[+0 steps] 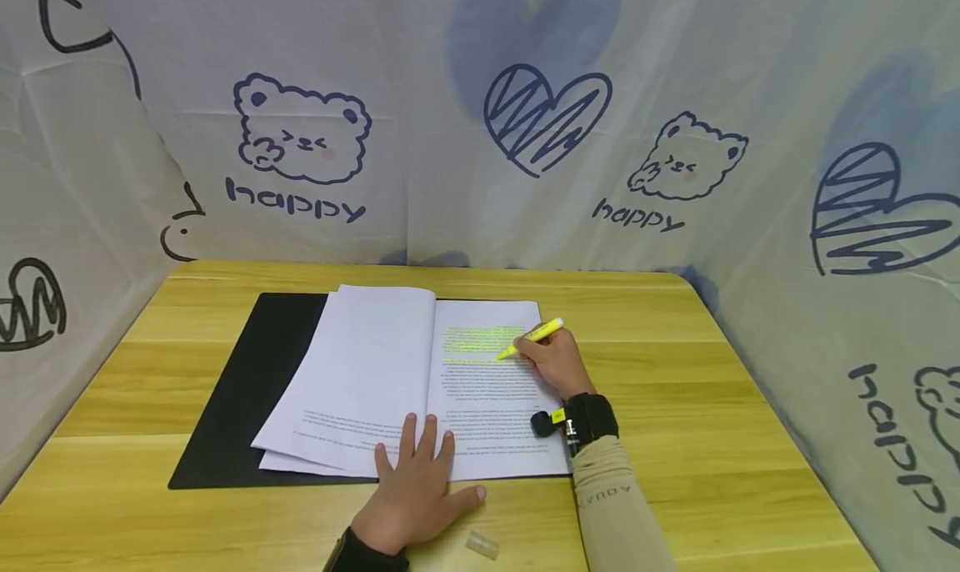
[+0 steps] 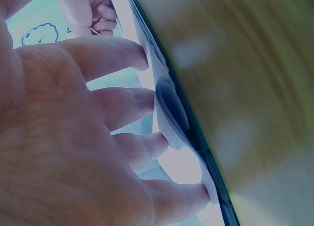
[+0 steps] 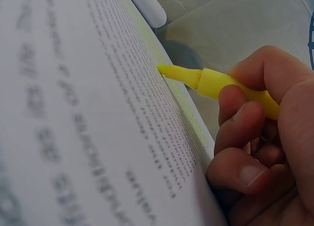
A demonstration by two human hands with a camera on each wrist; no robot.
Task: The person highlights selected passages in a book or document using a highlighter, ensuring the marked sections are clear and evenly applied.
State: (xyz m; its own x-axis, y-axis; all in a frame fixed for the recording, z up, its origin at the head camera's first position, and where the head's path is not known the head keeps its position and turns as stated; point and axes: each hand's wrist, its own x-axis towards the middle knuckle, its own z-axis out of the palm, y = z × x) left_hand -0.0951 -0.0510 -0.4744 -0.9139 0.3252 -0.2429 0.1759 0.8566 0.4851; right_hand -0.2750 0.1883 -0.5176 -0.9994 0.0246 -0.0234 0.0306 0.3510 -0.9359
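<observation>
A yellow highlighter [image 1: 542, 331] is gripped between the fingers and thumb of my right hand [image 1: 557, 362]. In the right wrist view its tip [image 3: 162, 69] meets the printed page. Yellow strokes [image 1: 480, 338] cover several upper lines of the right-hand page [image 1: 495, 439]. My left hand [image 1: 416, 489] lies spread over the lower edge of the open booklet, its fingertips on the paper beside the fold. The left page [image 1: 367, 363] is mostly blank, with a few printed lines near the bottom. Seen from the left wrist, the fingers [image 2: 122, 105] press on the slightly curled sheets.
A black mat [image 1: 225, 439] lies under the booklet and shows mainly at its left. Near my left thumb, a small translucent cap [image 1: 482, 544] rests on the wooden table [image 1: 712, 439]. A white cloth with drawings [image 1: 427, 180] hangs behind and at both sides.
</observation>
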